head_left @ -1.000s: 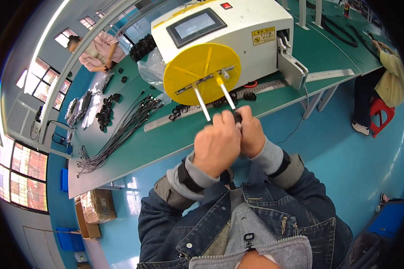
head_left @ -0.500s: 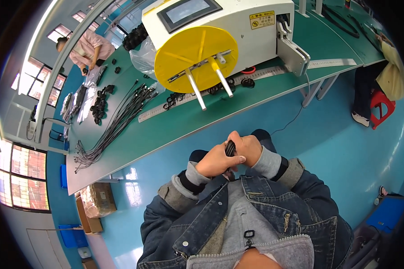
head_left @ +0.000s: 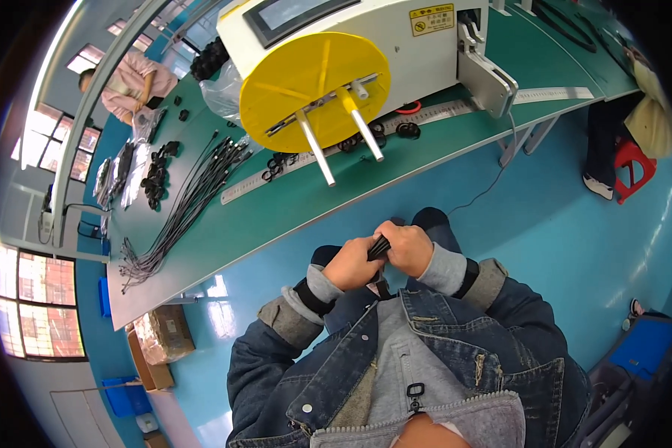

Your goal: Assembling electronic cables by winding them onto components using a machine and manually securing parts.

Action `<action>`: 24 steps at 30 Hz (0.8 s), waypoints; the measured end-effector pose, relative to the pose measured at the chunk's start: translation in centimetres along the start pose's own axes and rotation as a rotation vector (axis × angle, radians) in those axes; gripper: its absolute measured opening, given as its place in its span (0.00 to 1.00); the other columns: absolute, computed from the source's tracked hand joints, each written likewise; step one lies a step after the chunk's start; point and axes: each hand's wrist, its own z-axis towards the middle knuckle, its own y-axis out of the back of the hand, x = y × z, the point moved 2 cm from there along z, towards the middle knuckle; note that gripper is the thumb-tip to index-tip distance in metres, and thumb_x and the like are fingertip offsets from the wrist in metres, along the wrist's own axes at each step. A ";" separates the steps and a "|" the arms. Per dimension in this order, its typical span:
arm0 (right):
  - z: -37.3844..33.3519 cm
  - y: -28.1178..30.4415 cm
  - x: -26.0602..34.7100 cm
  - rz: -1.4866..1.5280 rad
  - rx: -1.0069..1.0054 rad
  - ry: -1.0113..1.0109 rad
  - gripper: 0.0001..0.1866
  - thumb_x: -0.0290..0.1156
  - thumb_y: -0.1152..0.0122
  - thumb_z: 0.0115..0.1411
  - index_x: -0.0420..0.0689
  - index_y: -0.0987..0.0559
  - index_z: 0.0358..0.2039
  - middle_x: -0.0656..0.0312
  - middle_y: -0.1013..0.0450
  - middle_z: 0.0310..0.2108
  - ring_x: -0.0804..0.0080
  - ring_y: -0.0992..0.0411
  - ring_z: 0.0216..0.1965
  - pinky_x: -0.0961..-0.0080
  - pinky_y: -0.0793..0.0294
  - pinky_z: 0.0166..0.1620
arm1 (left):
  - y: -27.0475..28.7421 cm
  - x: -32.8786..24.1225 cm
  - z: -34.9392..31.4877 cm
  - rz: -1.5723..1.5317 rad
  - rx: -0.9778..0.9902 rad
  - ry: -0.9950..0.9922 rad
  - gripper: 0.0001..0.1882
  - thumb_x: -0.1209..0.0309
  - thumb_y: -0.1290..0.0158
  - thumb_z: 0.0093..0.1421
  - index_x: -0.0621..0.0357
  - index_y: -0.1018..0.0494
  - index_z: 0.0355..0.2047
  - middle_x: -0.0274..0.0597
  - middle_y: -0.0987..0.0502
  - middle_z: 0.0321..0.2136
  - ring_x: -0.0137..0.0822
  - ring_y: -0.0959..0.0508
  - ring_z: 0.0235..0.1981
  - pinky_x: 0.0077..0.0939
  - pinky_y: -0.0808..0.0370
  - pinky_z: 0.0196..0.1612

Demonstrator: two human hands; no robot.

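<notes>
Both hands meet over my lap, in front of the table edge. Between them is a small bundle of coiled black cable (head_left: 378, 249). My left hand (head_left: 351, 264) is closed round its left side, and my right hand (head_left: 411, 249) grips it from the right. The fingers cover much of the bundle, and its ends are hidden. Beyond my hands stands a white winding machine with a round yellow disc (head_left: 291, 112); two metal-tipped rods stick out of the disc toward me.
A fan of loose black cables (head_left: 181, 216) lies on the green table (head_left: 276, 224). A steel ruler (head_left: 239, 193) runs along it, with several black rings nearby. Another person (head_left: 131, 89) works at the far left. A red stool (head_left: 635, 170) stands at right, cardboard box (head_left: 164, 336) lower left.
My hands have shifted on the cable bundle; the left thumb no longer lies across it and more of the strands show. The view has tilted slightly, moving machine and table up and left.
</notes>
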 end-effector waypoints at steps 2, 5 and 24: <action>0.0 0.0 -0.4 -0.025 0.013 -0.042 0.10 0.28 0.46 0.48 0.41 0.33 0.32 0.53 0.29 0.17 0.53 0.29 0.20 0.64 0.30 0.23 | -0.2 0.0 0.3 -0.132 0.062 0.037 0.12 0.68 0.45 0.50 0.63 0.31 0.32 0.34 0.30 0.19 0.29 0.32 0.17 0.24 0.34 0.22; 0.4 0.2 -1.4 -0.054 0.253 -0.133 0.14 0.29 0.45 0.48 0.41 0.33 0.35 0.51 0.29 0.20 0.53 0.28 0.23 0.62 0.30 0.25 | -0.4 -0.2 0.6 -0.394 0.172 0.125 0.12 0.69 0.46 0.50 0.63 0.31 0.33 0.32 0.32 0.18 0.26 0.34 0.16 0.21 0.37 0.20; 11.8 4.8 -7.4 0.070 -0.307 -0.260 0.10 0.34 0.39 0.47 0.40 0.21 0.25 0.59 0.28 0.25 0.62 0.29 0.27 0.69 0.31 0.33 | 2.1 0.6 1.8 -1.341 0.087 -0.078 0.18 0.71 0.45 0.51 0.61 0.36 0.42 0.34 0.32 0.29 0.24 0.37 0.23 0.18 0.38 0.26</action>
